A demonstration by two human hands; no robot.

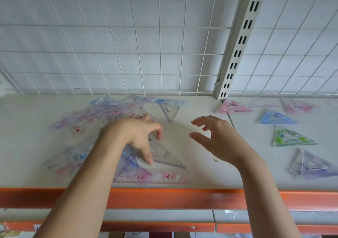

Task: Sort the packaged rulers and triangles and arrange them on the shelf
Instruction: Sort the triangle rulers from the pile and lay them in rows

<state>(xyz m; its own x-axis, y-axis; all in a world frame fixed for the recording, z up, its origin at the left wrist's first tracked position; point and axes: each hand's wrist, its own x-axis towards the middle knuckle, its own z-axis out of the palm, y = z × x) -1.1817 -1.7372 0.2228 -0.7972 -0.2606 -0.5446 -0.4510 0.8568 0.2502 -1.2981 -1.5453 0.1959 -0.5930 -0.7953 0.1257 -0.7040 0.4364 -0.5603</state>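
Observation:
A loose heap of packaged clear rulers and triangles (109,113) lies on the white shelf (201,173), left of centre. My left hand (139,137) hovers over a clear triangle (164,155), thumb and fingers spread and touching it. A pink-printed ruler (155,177) lies along the front edge below it. My right hand (217,139) floats over bare shelf, fingers apart and curled, holding nothing. On the right section lie sorted triangles: pink (234,107), blue (274,118), green (289,137) and purple (311,165).
A white wire grid (128,45) backs the shelf, with a slotted upright post (239,42) between the two sections. An orange strip (164,197) edges the shelf front, and a lower shelf shows beneath. A small clear triangle (170,111) lies alone near the back.

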